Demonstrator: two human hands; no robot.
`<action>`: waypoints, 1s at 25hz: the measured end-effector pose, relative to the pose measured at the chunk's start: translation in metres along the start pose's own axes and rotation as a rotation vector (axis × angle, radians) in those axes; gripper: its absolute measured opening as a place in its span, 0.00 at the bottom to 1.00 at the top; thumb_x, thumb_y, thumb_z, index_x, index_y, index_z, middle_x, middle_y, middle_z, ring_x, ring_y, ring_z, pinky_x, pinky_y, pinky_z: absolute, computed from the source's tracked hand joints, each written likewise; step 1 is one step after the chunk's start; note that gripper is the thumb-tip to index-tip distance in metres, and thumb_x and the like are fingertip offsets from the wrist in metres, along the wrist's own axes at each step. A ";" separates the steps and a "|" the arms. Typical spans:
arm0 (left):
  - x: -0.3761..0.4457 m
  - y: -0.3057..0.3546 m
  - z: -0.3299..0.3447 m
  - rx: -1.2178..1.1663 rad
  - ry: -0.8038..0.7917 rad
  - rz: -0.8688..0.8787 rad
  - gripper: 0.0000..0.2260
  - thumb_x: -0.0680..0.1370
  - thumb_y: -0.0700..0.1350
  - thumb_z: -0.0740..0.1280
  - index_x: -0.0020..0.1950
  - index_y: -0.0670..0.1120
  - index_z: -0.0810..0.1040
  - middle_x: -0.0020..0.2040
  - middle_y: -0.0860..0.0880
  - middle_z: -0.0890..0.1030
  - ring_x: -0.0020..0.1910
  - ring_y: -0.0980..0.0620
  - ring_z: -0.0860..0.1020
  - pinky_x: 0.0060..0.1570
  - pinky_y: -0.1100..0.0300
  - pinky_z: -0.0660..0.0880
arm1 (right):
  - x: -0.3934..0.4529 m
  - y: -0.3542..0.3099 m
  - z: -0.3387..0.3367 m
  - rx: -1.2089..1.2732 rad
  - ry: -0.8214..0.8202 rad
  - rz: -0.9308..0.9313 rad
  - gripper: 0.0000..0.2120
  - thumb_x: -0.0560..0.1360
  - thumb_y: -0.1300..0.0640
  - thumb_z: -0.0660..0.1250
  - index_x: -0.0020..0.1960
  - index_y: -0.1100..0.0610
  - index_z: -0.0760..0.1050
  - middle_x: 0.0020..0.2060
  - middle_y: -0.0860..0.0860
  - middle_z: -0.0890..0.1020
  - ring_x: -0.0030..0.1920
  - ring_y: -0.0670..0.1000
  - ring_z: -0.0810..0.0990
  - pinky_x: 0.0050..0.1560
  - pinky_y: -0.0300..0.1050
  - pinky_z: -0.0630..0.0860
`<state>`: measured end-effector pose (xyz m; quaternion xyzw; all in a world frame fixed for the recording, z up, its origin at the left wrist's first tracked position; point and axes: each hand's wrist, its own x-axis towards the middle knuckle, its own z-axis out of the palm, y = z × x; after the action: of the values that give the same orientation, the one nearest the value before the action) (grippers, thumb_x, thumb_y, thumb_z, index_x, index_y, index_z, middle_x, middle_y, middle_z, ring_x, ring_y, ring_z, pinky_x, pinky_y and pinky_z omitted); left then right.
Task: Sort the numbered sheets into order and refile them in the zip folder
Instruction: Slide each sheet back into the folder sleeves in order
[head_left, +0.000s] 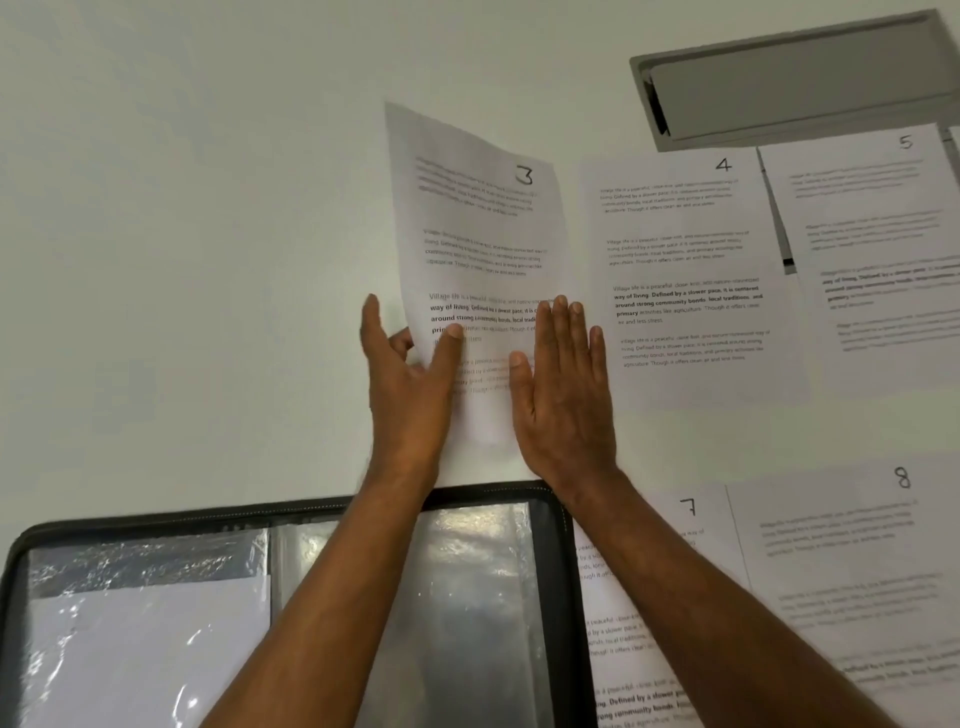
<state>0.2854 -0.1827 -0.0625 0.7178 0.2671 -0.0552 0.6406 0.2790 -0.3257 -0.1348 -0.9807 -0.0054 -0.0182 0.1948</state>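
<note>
- Left hand (410, 374) grips sheet 3 (483, 244) at its lower left edge: thumb on the printed face, fingers curled behind. The left side of the sheet is lifted off the tabletop (182, 208) and bowed.
- Right hand (563, 395) lies flat on the sheet's lower right part, fingers straight and together, holding nothing. Judged: it pins that side so the page does not slide while the left hand lifts or sets it.
- Sheet 4 (691, 270) lies flat just right of the right hand; sheet 5 (872, 244) lies beyond it, partly over a grey recessed tray (810, 78) set in the tabletop.
- Sheet 7 (649, 597) and sheet 8 (857, 571) lie below the right forearm and to its right. Judged: the pages are laid out in rows by number so the order can be read at a glance.
- Folder (291, 514) lies open under both forearms, black zipped rim, clear plastic sleeves. The sleeve left of the left arm holds white paper; the one between the arms looks empty.
- Writing: hand-drawn numerals 3, 4, 5, 7, 8 at each top right corner. Print reads "Village life is a peaceful...", bold "way of living. Defined by a slower pace". Most other lines are too blurred to read.
- Judged: sorting stage; these sheets are not yet refiled.
</note>
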 end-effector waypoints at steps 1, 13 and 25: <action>0.002 -0.001 -0.005 -0.023 0.034 -0.029 0.31 0.81 0.52 0.70 0.81 0.57 0.58 0.62 0.55 0.81 0.55 0.59 0.83 0.50 0.63 0.81 | 0.000 0.001 0.000 0.021 0.002 -0.004 0.32 0.86 0.42 0.39 0.84 0.60 0.48 0.83 0.56 0.51 0.83 0.52 0.45 0.83 0.55 0.45; -0.030 0.000 -0.072 0.039 -0.131 0.009 0.13 0.83 0.40 0.67 0.66 0.50 0.80 0.57 0.53 0.86 0.54 0.52 0.85 0.57 0.50 0.82 | -0.053 -0.020 -0.061 0.665 0.017 0.306 0.32 0.84 0.48 0.63 0.83 0.49 0.53 0.82 0.46 0.57 0.80 0.44 0.57 0.78 0.44 0.59; -0.109 -0.039 -0.151 0.066 -0.390 -0.047 0.12 0.83 0.42 0.68 0.66 0.46 0.79 0.59 0.50 0.86 0.55 0.49 0.85 0.56 0.52 0.82 | -0.138 -0.055 -0.116 1.234 -0.218 0.779 0.14 0.75 0.57 0.77 0.60 0.54 0.82 0.51 0.50 0.88 0.50 0.52 0.87 0.47 0.47 0.84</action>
<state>0.1347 -0.0724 -0.0252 0.7076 0.1527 -0.2166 0.6550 0.1365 -0.3202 -0.0119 -0.6197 0.3148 0.1563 0.7018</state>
